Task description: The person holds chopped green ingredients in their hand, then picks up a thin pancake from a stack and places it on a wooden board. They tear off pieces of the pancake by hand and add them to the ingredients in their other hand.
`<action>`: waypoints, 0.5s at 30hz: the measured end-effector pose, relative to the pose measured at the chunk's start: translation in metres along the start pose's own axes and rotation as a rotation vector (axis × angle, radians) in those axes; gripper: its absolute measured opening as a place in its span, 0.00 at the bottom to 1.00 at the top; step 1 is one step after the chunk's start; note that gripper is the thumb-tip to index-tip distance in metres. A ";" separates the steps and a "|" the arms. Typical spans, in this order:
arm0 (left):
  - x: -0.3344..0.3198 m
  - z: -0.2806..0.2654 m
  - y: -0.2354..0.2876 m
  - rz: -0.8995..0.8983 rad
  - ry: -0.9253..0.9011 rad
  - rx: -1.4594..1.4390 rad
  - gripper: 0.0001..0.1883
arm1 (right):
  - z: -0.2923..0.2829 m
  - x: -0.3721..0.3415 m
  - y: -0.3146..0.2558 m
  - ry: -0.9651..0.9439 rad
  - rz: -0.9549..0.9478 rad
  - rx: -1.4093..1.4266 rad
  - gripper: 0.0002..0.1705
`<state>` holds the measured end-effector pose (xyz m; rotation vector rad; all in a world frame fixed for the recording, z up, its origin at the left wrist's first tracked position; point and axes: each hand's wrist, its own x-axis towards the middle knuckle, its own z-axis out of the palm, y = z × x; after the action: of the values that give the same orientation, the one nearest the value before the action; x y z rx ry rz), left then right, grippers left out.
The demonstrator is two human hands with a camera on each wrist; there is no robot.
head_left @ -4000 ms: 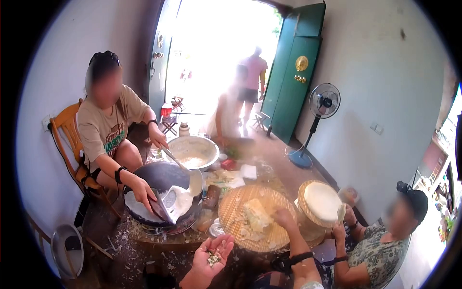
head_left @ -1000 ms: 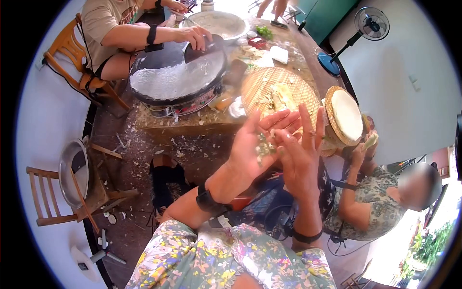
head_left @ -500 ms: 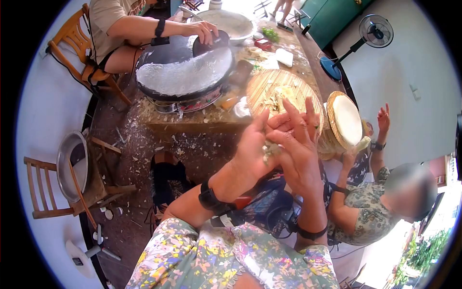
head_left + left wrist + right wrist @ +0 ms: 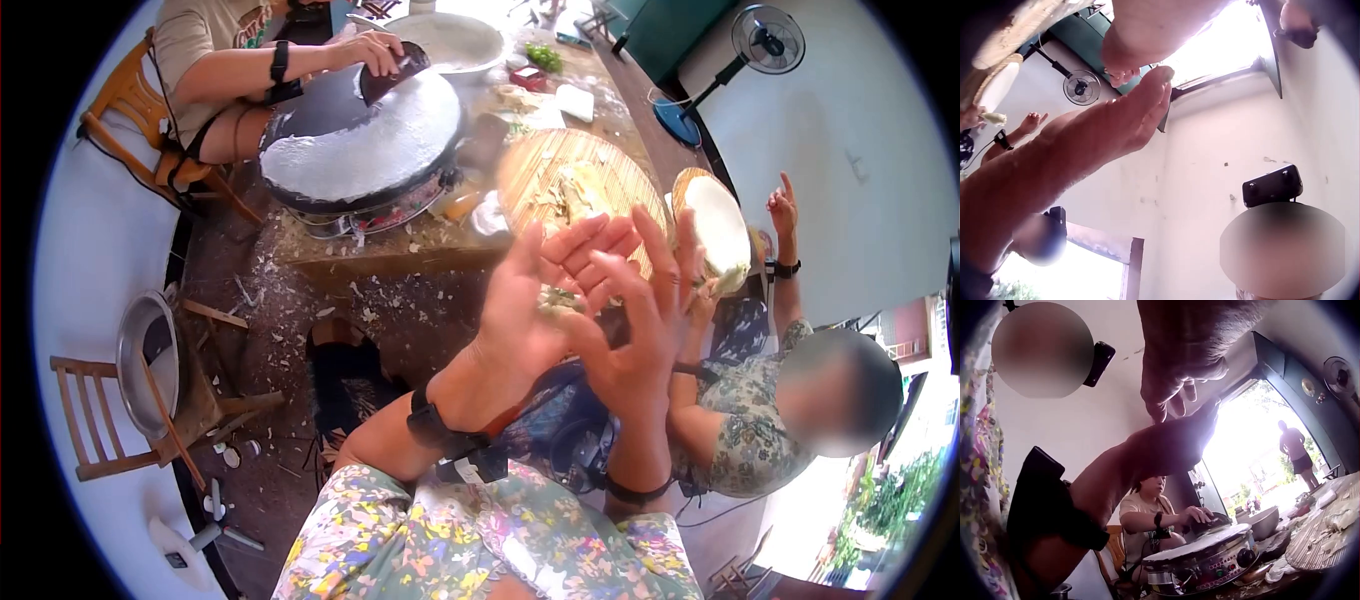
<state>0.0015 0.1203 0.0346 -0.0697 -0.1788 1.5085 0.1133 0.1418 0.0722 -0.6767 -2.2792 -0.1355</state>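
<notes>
My left hand (image 4: 515, 325) is held palm up, fingers loosely extended, with pale and green chopped bits (image 4: 560, 298) in its palm. Against the edge of that palm rests the thumb side of my right hand (image 4: 635, 350), its fingers spread and slightly bent. Both hands are in front of a round slatted board (image 4: 625, 160) that bears a yellowish folded flat piece (image 4: 580, 190). In the left wrist view my right hand (image 4: 1116, 122) is seen from below; the right wrist view shows my left hand (image 4: 1163, 447) under the right fingers, the bits hidden.
On the table (image 4: 400, 260), a person's hand (image 4: 365, 50) moves a dark scraper (image 4: 395, 75) on a round griddle (image 4: 300, 165) with white batter. Behind stands a large bowl (image 4: 480, 40). At right, another person (image 4: 755, 410) sits near a pale round sheet (image 4: 715, 225).
My right hand has come from the slatted board to my left palm, and its fingers have since spread. The scraper has shifted left across the griddle. The seated person at right has raised a hand.
</notes>
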 end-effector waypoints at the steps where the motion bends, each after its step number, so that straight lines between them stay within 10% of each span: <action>1: 0.001 -0.001 -0.001 0.009 0.004 -0.025 0.29 | -0.003 -0.005 0.004 0.006 0.010 -0.012 0.18; 15: 0.026 -0.016 -0.029 -0.094 0.027 -0.040 0.33 | -0.010 -0.038 0.035 -0.028 0.035 -0.059 0.06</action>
<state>0.0338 0.1450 0.0254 -0.1119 -0.1877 1.4094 0.1592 0.1523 0.0496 -0.7532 -2.2964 -0.1783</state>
